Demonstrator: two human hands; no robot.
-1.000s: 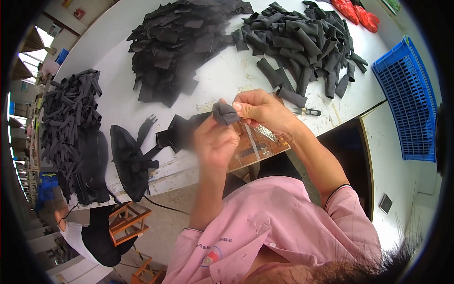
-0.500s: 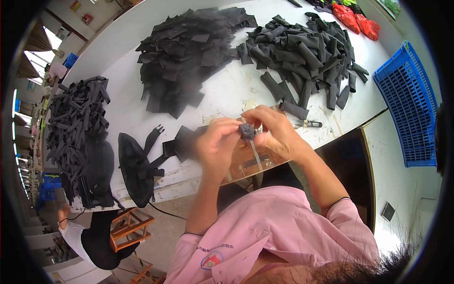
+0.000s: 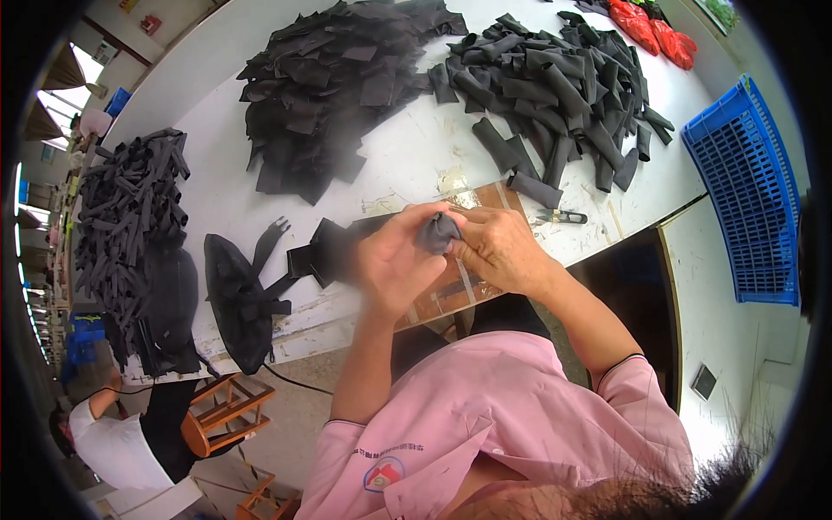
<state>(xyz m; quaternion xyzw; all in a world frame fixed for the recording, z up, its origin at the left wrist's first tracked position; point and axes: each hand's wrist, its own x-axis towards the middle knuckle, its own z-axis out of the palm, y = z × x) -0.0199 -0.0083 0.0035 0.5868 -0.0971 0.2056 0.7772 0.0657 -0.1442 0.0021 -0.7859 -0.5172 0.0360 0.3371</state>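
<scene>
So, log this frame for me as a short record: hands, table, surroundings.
Left hand: holds a dark cloth piece
Right hand: fingers on the same piece
Table, far side: heap of flat dark pieces; right of it, heap of dark cloth tubes
Table, left: heap of narrow dark strips; black strapped item
Table, right: small snips
Surroundings: blue crate at right; person in white top at lower left

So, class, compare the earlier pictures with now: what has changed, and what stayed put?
Since the first picture, the dark fabric piece has shifted slightly right and toward the pink shirt. The right hand came with it, fingers now curled in closer; the left hand keeps its hold. The white-shirted co-worker moved left, head now showing. The thread snips and blue plastic crate stayed put.
</scene>
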